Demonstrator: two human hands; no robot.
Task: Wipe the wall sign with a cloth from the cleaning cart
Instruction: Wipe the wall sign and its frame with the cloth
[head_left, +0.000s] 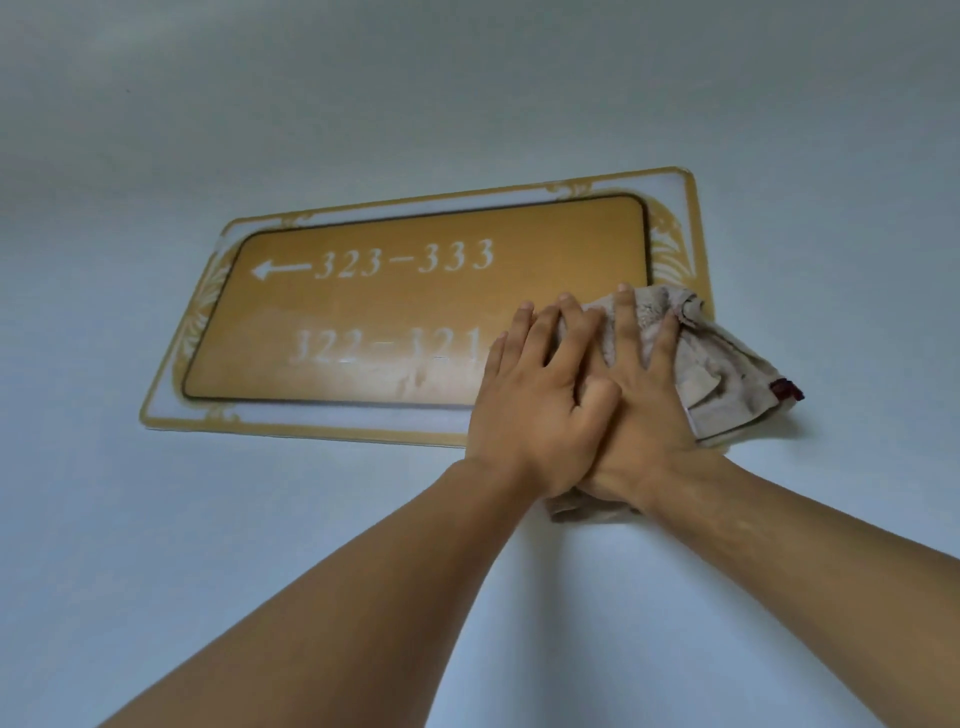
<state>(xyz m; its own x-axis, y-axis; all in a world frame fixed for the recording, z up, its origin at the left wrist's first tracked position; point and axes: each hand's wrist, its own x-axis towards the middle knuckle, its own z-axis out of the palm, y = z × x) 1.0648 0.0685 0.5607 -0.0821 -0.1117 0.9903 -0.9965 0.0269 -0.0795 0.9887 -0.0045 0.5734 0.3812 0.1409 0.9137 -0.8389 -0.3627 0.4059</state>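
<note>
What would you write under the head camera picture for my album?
Left hand and right hand press a beige cloth flat against the gold wall sign.

Sign (395, 306) glossy gold plastic w/ smeared sheen; cloth (727, 374) nubby beige terry; wall (260, 130) matt.

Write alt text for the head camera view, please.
Two hands, the left hand laid over the right hand, press a beige cloth flat against the lower right corner of a gold wall sign reading 323-333 and 322-321.
</note>
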